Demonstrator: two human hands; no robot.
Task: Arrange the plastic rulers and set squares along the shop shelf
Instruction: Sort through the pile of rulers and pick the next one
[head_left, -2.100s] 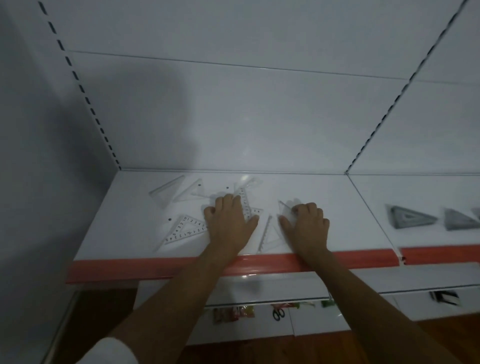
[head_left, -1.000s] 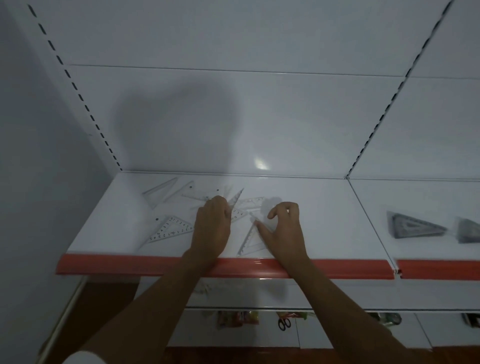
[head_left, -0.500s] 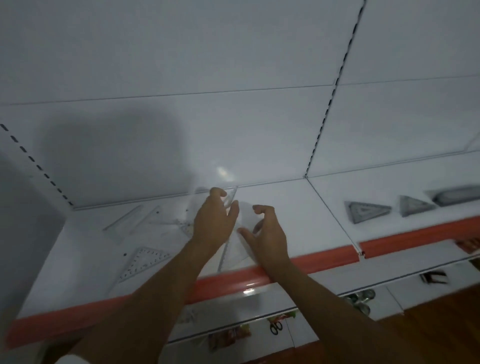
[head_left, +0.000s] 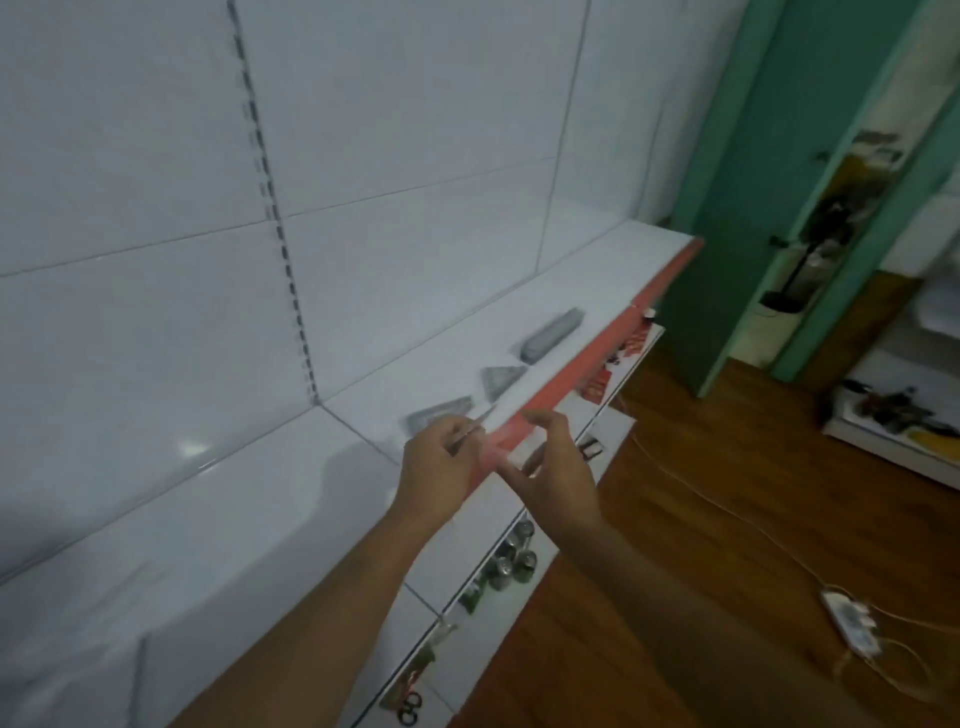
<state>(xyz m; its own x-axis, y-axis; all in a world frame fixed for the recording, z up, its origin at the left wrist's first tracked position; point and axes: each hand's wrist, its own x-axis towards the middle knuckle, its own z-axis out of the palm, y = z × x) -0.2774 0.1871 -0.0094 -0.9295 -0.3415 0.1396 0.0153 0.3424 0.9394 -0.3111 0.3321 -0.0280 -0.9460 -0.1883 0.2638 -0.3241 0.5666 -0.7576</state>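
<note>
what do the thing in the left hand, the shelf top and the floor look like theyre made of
Thing pinched in the left hand: a clear piece, probably transparent plastic, since the shelf shows through it; blurred.
Shelf top: glossy white, likely painted metal or laminate, with a light glint.
Floor: reddish-brown wood-look boards, slightly shiny; real wood or laminate is unclear.

One camera sits on the person's head. It looks down and forward, close above the left hand (head_left: 441, 470) and right hand (head_left: 558, 475), along the shelf (head_left: 218, 519) beyond them.
</note>
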